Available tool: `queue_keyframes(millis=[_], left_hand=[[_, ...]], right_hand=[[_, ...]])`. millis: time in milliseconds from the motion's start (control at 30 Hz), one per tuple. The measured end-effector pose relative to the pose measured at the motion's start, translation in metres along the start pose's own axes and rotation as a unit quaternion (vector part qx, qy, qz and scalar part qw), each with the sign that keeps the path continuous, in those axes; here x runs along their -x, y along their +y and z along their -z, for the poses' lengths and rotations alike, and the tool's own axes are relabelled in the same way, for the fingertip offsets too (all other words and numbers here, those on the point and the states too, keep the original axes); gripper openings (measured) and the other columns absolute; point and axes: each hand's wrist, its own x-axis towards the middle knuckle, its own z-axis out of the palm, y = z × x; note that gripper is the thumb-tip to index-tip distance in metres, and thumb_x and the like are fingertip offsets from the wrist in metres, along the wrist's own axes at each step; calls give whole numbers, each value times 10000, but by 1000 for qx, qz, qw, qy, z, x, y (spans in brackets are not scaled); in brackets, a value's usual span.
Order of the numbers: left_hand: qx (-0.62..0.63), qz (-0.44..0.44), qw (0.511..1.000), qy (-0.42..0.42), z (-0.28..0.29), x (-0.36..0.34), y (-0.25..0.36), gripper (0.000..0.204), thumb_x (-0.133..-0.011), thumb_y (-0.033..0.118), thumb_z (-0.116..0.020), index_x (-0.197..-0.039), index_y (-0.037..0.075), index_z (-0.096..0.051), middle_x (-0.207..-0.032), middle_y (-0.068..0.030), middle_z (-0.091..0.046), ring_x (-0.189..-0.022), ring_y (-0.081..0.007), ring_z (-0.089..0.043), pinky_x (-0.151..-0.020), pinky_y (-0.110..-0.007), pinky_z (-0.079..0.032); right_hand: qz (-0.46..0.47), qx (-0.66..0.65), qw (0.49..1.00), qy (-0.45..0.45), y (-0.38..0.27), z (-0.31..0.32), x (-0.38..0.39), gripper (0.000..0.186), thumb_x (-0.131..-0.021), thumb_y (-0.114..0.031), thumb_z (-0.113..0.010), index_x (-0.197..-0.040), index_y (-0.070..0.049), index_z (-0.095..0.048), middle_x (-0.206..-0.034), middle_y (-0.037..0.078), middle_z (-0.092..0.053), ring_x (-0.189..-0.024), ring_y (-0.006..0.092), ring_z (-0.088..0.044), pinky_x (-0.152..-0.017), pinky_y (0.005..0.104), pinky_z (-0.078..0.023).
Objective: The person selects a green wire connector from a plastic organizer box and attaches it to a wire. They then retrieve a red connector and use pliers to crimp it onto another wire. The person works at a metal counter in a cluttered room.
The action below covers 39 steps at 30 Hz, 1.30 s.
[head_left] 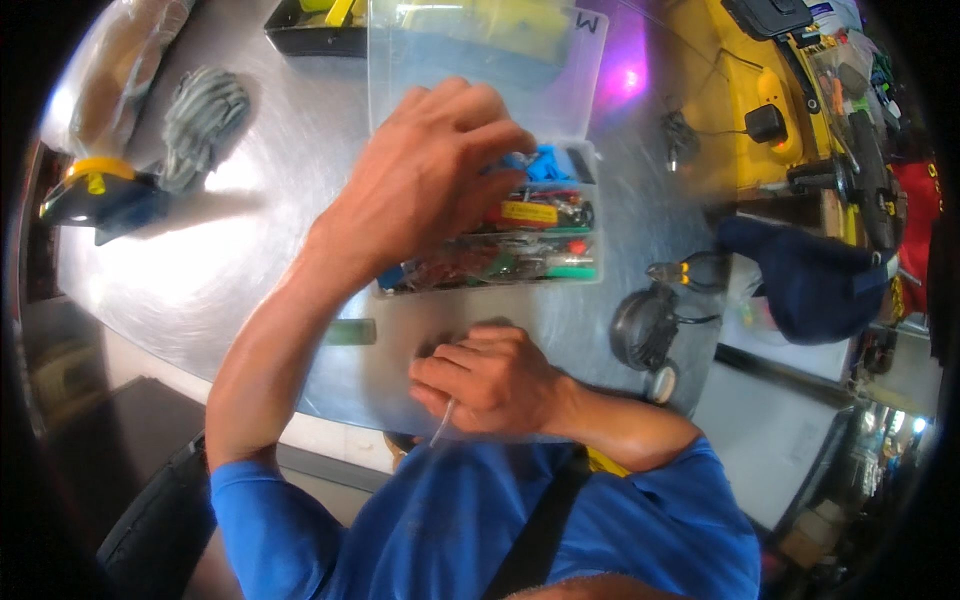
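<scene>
A clear plastic compartment box (586, 262) stands on the metal table with its clear lid (480, 75) raised at the far side. Over its near-left part reaches my left hand (440, 165), fingers bent and apart, some of them hidden. Beside those fingers lie blue pieces (545, 163) in the far compartment. Nearer rows hold a yellow-labelled piece (530, 212) and several small bagged parts (470, 262). Closer to my body, my right hand (490, 378) is closed around a thin pale rod (443, 424), whose end pokes out below the fingers.
Grey gloves (205, 120) and a plastic-wrapped bundle (115, 80) lie at the left. A green strip (350, 332) rests before the box. On the right are pliers (680, 272), a dark coil (642, 328), a small ring (663, 384) and a navy cloth (815, 285). A black tray (315, 38) stands behind.
</scene>
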Motion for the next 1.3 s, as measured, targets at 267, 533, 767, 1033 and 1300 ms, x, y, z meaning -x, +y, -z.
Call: queue_keyframes(millis=[267,533,767,1033,1300], left_hand=[[-52,-156,967,-195,-13,-55,-11,272,-789,85,-719,-1048,157,-756,-914,-36,-613,-960,-223,-602,-850,-383,-468],[-45,-183,958,-218,-17,-70,-20,223,-796,144,-739,-1017,116,-762,-902,-31,-603,-985,-224,-591,-878,-393,-459],[111,-95,979,-144,-16,-63,-34,154,-812,88,-717,-952,24,-726,-892,-108,-626,-911,-298,-606,-800,-406,-485],[51,-96,984,-142,6,-71,-22,115,-736,63,-690,-835,3,-685,-841,-122,-613,-857,-310,-597,-785,-407,-490],[-66,-125,965,-220,10,-79,3,135,-668,87,-719,-785,34,-677,-813,-110,-605,-845,-311,-615,-761,-412,-506]], right_hand=[[18,-8,999,27,1,0,-2,128,-767,-131,-739,-831,-95,-634,-687,51,-640,-584,235,-634,-594,354,-515],[17,4,999,49,5,-6,2,136,-771,-155,-741,-833,-102,-633,-697,45,-646,-594,231,-638,-594,349,-515],[18,2,998,57,3,-5,1,107,-794,-165,-718,-823,-122,-624,-694,29,-632,-564,226,-611,-574,337,-498],[11,-12,999,35,0,5,0,124,-858,-166,-665,-802,-82,-592,-679,90,-633,-607,266,-662,-611,377,-542],[31,-10,997,69,6,-1,2,113,-802,-143,-708,-796,-87,-610,-688,75,-637,-571,241,-659,-543,348,-533]])
